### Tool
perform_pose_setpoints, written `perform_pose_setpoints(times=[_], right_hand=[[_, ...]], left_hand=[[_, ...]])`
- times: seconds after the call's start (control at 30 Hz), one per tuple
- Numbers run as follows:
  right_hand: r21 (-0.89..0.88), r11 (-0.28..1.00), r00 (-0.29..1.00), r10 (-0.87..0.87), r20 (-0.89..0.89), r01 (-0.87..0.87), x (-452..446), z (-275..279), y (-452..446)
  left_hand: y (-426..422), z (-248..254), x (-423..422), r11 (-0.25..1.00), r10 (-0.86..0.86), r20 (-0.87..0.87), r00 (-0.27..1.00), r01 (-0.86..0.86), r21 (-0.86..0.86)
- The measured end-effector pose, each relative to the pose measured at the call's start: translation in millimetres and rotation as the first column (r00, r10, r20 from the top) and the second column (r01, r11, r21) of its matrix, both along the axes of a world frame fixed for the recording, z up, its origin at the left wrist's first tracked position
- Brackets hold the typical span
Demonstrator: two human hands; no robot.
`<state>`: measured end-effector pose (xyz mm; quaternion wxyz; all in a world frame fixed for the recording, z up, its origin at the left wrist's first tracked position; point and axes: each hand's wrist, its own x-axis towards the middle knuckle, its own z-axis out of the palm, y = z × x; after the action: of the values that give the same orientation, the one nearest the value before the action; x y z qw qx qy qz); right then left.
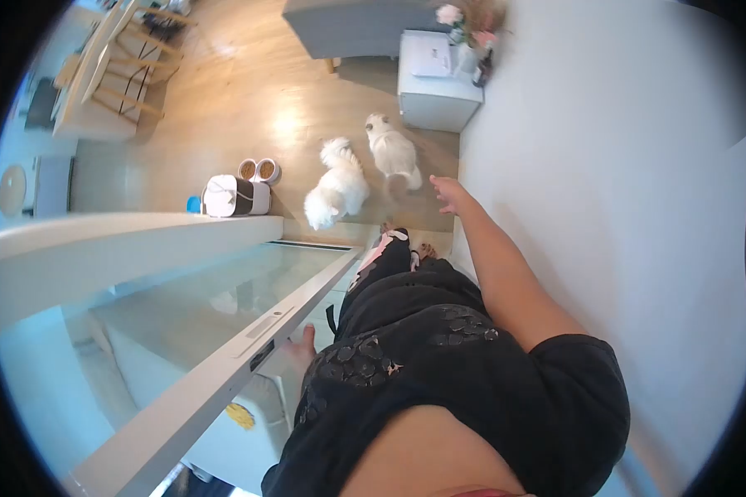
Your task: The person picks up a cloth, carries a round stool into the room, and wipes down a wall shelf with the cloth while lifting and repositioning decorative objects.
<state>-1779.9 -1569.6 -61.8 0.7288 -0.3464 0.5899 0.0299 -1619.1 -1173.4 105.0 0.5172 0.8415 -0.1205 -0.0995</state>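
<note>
My right hand (446, 195) reaches forward beside the white wall with its fingers spread and nothing in it. Closest to it on the floor is a cream-coloured furry pet (392, 152). A fluffy white pet (338, 186) stands just left of that one, near my feet. Low on the left, my left hand (302, 346) is beside the white-framed glass sliding door (265, 325), close to its recessed handle (262, 354). Its thumb points up; the other fingers are blurred and partly hidden, so I cannot tell whether they touch the frame.
Two food bowls (258, 170) stand beside a white and black pet feeder or dispenser (234, 195). Ahead are a white cabinet (435, 106) with flowers on top and a grey sofa-like piece (360, 29). A wooden-legged chair (137, 74) is far left. The wall (605, 166) borders my right.
</note>
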Motion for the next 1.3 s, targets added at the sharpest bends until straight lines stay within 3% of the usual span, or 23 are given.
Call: perform_pose_setpoints(times=[0.07, 0.1, 0.17, 0.2, 0.3, 0.37, 0.47, 0.5, 0.57, 0.63, 0.7, 0.73, 0.77, 0.8, 0.83, 0.9, 0.97, 1.03, 1.1, 1.23, 1.3], right_hand=[[-0.066, 0.988, 0.99, 0.139, -0.024, -0.14, 17.7, -19.7, -28.5], [-0.07, 0.982, 0.984, 0.176, -0.038, -0.178, 29.0, -31.5, -45.6], [-0.055, 0.966, 0.967, 0.248, -0.066, -0.251, 55.0, -36.2, -65.6], [-0.102, 0.948, 0.953, 0.295, -0.066, -0.3, 71.8, -27.7, -78.2], [-0.141, 0.907, 0.918, 0.395, -0.048, -0.397, 114.8, -13.5, -113.6], [-0.134, 0.89, 0.899, 0.439, -0.011, -0.436, 147.1, -12.4, -132.2], [-0.127, 0.842, 0.851, 0.522, -0.062, -0.525, 189.3, -13.4, -156.5], [-0.12, 0.804, 0.813, 0.574, -0.093, -0.582, 205.1, -8.0, -161.7], [-0.096, 0.727, 0.733, 0.67, -0.119, -0.68, 240.3, -3.6, -181.4], [-0.118, 0.65, 0.66, 0.745, -0.097, -0.751, 270.7, -7.6, -200.7], [-0.184, 0.53, 0.546, 0.837, -0.042, -0.827, 296.9, -60.1, -233.4], [-0.261, 0.479, 0.496, 0.868, 0.001, -0.838, 308.9, -80.9, -243.2], [-0.361, 0.308, 0.36, 0.929, -0.087, -0.88, 324.3, -72.2, -253.3], [-0.446, 0.132, 0.236, 0.954, -0.185, -0.885, 338.3, -59.4, -264.6], [-0.44, 0.099, 0.194, 0.965, -0.176, -0.893, 351.1, -56.8, -274.5], [-0.369, -0.194, -0.033, 0.916, -0.4, -0.909, 375.6, -53.7, -295.3], [-0.37, -0.268, -0.101, 0.905, -0.414, -0.889, 406.3, -59.6, -305.3], [-0.356, -0.332, -0.164, 0.89, -0.425, -0.874, 419.0, -62.7, -303.4], [-0.468, -0.323, -0.171, 0.925, -0.339, -0.823, 440.7, -63.7, -296.9], [-0.463, -0.493, -0.381, 0.868, -0.318, -0.737, 468.9, -58.6, -274.1], [-0.382, -0.503, -0.392, 0.857, -0.335, -0.775, 472.1, -58.4, -266.3]], left_hand=[[-9.5, 4.0, 2.6, 0.95, 0.053, -0.066, 0.996, -0.03, 0.311], [-17.8, 4.2, 2.1, 0.947, 0.103, -0.074, 0.992, -0.075, 0.312], [-32.9, 8.8, 3.6, 0.978, 0.169, -0.127, 0.977, -0.151, 0.142], [-45.5, 11.3, 2.6, 0.971, 0.229, -0.065, 0.971, -0.223, 0.089], [-59.5, 22.7, 4.3, 0.898, 0.439, -0.225, 0.87, -0.414, 0.151], [-59.7, 19.3, 0.6, 0.835, 0.542, -0.222, 0.811, -0.49, 0.248], [-72.6, 19.5, -15.8, 0.705, 0.667, -0.335, 0.666, -0.709, -0.004], [-67.4, 16.3, -19.8, 0.681, 0.69, -0.336, 0.641, -0.733, 0.0], [-49.8, -7.6, -39.3, 0.66, 0.74, -0.169, 0.651, -0.752, -0.01], [-73.9, 10.5, -59.3, 0.585, 0.81, -0.068, 0.583, -0.811, 0.015], [-130.6, 64.5, -45.3, 0.552, 0.833, -0.319, 0.452, -0.717, 0.426], [-122.0, 53.9, -63.5, 0.597, 0.748, -0.294, 0.595, -0.411, 0.688], [-152.8, 70.6, -64.4, 0.555, 0.791, -0.281, 0.543, -0.445, 0.702], [-194.9, 97.8, -40.9, 0.581, 0.68, -0.373, 0.632, -0.153, 0.8], [-222.2, 115.3, -16.9, 0.551, 0.547, -0.498, 0.673, 0.159, 0.819], [-241.1, 127.2, 7.3, 0.126, 0.282, -0.027, 0.959, -0.01, 0.992], [-224.3, 120.9, 8.7, -0.109, 0.338, 0.006, 0.941, 0.032, 0.994], [-204.6, 123.3, -10.8, -0.141, 0.344, -0.04, 0.938, 0.094, 0.986], [-204.0, 120.7, -24.0, -0.175, 0.349, -0.072, 0.935, 0.14, 0.974], [-200.2, 116.9, -36.9, -0.2, 0.366, -0.067, 0.928, 0.148, 0.969], [-193.0, 121.2, -51.1, -0.224, 0.365, -0.058, 0.929, 0.149, 0.963]])
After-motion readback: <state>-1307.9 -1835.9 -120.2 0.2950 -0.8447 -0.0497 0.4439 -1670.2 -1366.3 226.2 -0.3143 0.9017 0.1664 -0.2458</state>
